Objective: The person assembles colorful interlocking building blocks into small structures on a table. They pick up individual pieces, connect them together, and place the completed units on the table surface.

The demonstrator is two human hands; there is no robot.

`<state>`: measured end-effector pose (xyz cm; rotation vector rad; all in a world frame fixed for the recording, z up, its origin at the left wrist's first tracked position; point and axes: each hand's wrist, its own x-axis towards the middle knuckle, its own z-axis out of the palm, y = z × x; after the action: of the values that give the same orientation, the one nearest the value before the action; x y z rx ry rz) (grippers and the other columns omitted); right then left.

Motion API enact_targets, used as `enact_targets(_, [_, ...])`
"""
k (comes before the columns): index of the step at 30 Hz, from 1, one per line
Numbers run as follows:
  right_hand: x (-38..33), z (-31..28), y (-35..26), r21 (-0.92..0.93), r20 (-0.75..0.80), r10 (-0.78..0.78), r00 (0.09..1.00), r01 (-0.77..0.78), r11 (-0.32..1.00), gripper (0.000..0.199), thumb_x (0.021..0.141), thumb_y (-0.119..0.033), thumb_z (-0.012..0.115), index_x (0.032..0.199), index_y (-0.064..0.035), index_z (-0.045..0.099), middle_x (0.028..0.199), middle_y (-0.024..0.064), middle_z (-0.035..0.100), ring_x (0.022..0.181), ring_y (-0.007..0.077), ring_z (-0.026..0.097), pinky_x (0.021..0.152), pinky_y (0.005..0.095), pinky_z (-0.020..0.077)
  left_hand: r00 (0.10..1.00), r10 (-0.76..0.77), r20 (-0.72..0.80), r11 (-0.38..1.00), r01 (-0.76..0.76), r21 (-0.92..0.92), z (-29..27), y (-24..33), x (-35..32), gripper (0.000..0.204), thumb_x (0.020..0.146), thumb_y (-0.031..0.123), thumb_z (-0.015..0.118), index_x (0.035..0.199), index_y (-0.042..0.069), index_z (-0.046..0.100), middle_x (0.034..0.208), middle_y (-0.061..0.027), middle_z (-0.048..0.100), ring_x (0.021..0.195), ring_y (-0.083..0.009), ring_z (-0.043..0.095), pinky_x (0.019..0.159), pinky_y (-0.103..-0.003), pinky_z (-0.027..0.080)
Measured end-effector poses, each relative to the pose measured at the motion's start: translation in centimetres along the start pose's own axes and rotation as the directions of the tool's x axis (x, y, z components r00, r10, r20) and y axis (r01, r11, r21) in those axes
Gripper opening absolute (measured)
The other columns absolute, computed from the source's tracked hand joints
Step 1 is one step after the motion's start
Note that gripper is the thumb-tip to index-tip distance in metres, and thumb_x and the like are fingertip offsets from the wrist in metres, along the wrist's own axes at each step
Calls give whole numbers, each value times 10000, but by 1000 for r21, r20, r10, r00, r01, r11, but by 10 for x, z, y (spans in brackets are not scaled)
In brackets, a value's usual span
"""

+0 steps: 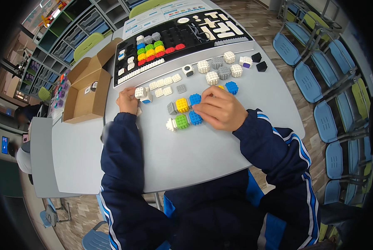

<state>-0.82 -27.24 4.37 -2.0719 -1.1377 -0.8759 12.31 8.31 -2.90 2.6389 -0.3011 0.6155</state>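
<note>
My left hand (127, 101) is closed at the left side of the table, its fingertips against a stack of white studded blocks (142, 94) with a blue patch low down. My right hand (223, 109) reaches over two short rows of blocks. Its fingers are bent together, with the tips at a blue cube block (195, 118) in the nearer row. That row also has a green block (181, 121) and a white piece (170, 124). Behind it lie a grey block (171, 108), a yellow block (182, 105) and another blue block (194, 99). Part of this row is hidden beneath my hand.
A black block tray (169, 36) with coloured blocks and white parts lies behind. White, grey and black blocks (224, 73) stand before it. Flat white tiles (164, 82) lie mid-table. An open cardboard box (83, 89) sits left. Blue chairs (309, 79) are stacked right.
</note>
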Motion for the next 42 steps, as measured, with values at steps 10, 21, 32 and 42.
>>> enact_targets(10, [21, 12, 17, -85, 146, 336, 931, -326, 941, 220, 918, -227, 640, 1003, -41, 723, 1037, 83, 677, 1079, 251, 558, 930, 426, 412, 988, -157, -11, 983, 155, -96, -3, 13, 1, 215, 762, 77, 684, 962, 84, 765, 930, -125, 737, 893, -298, 703, 821, -356, 530])
enact_targets(21, [51, 74, 70, -359, 463, 430, 775, -280, 890, 277, 997, -267, 529, 1043, -66, 715, 1171, 46, 668, 1299, 256, 455, 1082, 667, 178, 998, -56, 42, 997, 58, -44, -7, 19, -10, 287, 755, 0, 666, 1013, 91, 754, 1074, -102, 720, 985, -288, 678, 845, -360, 518])
enact_targets(32, [82, 28, 59, -176, 408, 532, 742, -508, 843, 328, 962, -271, 601, 1238, -100, 656, 1174, 142, 670, 1220, 274, 544, 1108, 546, 255, 955, -202, 218, 947, 248, -205, -46, 15, 14, 383, 725, -6, 765, 1094, 98, 743, 1095, -185, 708, 1012, -339, 681, 877, -357, 536])
enact_targets(42, [123, -1, 53, 24, 387, 547, 742, -601, 799, 384, 935, -271, 661, 1240, -37, 658, 1059, 152, 717, 945, 244, 678, 819, 365, 531, 924, -239, 297, 968, 250, 3, -83, -33, 20, 506, 650, -125, 694, 1091, 116, 751, 1058, -83, 731, 996, -229, 674, 874, -359, 547])
